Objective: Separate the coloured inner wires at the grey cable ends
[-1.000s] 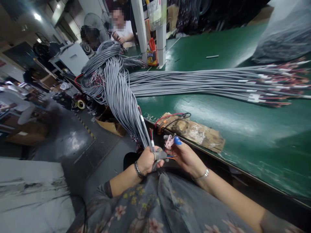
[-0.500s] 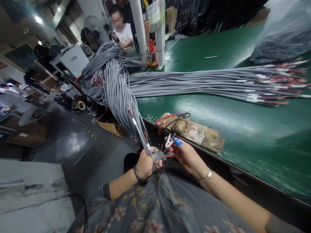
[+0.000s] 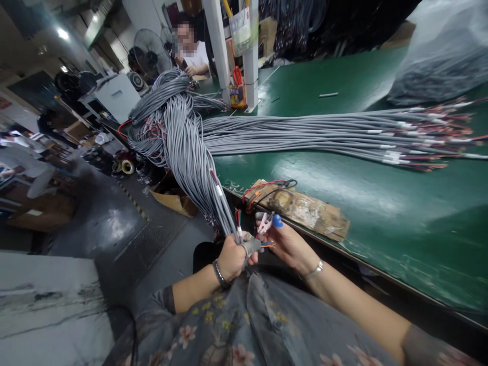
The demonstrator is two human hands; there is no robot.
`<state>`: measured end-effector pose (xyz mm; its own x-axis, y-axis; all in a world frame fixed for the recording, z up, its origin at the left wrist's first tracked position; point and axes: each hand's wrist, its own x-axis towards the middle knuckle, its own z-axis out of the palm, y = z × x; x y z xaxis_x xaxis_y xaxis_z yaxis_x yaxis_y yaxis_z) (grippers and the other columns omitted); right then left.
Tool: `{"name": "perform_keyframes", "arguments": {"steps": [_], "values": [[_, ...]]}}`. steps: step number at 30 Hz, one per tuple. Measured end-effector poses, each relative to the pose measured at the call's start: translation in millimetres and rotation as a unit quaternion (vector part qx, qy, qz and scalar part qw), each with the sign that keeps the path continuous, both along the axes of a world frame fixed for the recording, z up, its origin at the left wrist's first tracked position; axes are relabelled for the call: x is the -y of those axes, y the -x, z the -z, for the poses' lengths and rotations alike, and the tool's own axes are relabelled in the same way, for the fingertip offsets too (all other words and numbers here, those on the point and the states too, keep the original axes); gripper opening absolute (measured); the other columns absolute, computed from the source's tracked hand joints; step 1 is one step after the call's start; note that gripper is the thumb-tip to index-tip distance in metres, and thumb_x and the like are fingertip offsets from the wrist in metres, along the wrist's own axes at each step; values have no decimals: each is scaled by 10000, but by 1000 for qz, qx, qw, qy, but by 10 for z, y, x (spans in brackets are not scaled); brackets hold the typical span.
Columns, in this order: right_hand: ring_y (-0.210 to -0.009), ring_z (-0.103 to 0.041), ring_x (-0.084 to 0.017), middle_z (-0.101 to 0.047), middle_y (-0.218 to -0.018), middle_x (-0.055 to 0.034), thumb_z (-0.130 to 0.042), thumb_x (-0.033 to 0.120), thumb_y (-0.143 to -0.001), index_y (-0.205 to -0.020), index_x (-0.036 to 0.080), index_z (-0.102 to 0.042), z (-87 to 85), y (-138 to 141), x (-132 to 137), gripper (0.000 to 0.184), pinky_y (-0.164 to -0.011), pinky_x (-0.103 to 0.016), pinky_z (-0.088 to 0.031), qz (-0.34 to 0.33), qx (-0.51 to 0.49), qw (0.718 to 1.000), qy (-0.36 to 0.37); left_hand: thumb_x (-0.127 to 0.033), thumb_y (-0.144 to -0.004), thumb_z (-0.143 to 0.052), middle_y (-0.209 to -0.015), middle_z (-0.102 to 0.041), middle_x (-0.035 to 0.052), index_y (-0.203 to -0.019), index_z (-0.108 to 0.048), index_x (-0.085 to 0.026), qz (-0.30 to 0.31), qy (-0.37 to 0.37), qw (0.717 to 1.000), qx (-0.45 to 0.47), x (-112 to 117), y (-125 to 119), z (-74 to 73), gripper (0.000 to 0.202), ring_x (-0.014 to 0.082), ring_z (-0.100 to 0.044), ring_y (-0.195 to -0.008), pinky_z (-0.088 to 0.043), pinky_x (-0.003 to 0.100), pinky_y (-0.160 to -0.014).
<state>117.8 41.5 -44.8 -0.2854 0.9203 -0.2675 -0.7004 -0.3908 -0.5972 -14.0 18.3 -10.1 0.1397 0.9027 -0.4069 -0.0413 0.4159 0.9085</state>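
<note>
The left hand (image 3: 232, 256) is closed in a fist around the ends of a few grey cables (image 3: 213, 195), just below the front edge of the green counter (image 3: 343, 173). Their long axis rises up and away to the left into the big bundle (image 3: 179, 127) draped over the counter's corner. Their stripped coloured wires (image 3: 268, 245) point right, toward the right hand (image 3: 290, 244), whose fingers pinch a small pink tool (image 3: 264, 222).

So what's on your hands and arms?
The left hand has a dark bracelet and grey finger covers. The right hand has a blue fingertip cover and a silver bracelet. Both arms have grey sleeves near the elbows.
</note>
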Motion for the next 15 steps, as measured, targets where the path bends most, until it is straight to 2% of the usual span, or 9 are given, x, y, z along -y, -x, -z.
{"name": "perform_keyframes", "arguments": {"steps": [7, 12, 15], "values": [[-548, -516, -126, -652, -638, 6, -801, 583, -530, -758, 198, -720, 17, 34, 14, 454, -536, -257, -426, 30, 11, 999, 8, -469, -521, -750, -356, -488, -16, -479, -510, -166, -4, 16, 1000, -1, -6, -2, 15, 389, 58, -372, -310, -265, 195, -349], [-560, -543, -136, -680, -694, -11, -739, 666, -549, -706, 219, -707, -21, 22, 42, 475, -554, -273, -451, -1, -10, 1000, 11, -470, -539, -742, -355, -493, -14, -471, -509, -166, -18, 3, 1000, 15, 36, 41, 18, 390, 61, -383, -306, -263, 193, -346], [-601, -569, -144, -692, -729, -22, -717, 651, -603, -741, 227, -715, -36, -1, 58, 446, -581, -278, -470, -19, -19, 1000, 7, -472, -554, -744, -365, -503, -9, -481, -519, -161, -12, -6, 1000, 16, 80, 83, 14, 391, 63, -396, -314, -275, 194, -354]]}}
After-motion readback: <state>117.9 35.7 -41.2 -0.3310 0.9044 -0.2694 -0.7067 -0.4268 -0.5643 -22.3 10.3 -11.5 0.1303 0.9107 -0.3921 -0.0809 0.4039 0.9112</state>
